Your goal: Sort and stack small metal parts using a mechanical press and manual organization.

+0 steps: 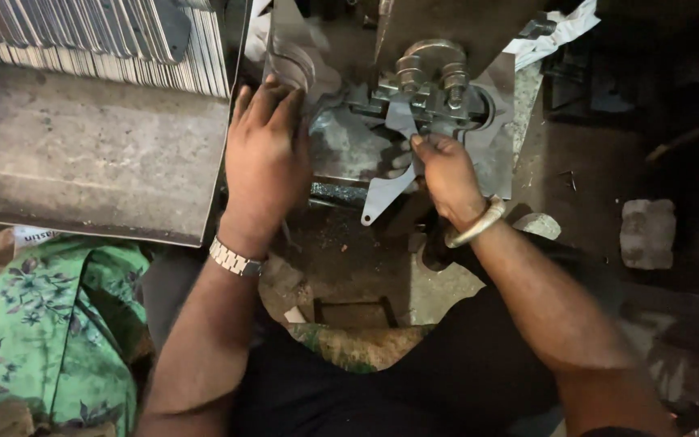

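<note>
Pressing down at the far centre, the metal press (430,77) bears on a flat metal blank (387,190), which the right hand (446,174) pinches; left hand (264,154) lies flat, fingers together, on stacked cut pieces (289,61).

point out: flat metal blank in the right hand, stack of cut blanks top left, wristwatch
flat metal blank (383,197): head view, its lower arm.
stack of cut blanks (99,40): head view, upper edges.
wristwatch (235,260): head view, metal band, left wrist.
</note>
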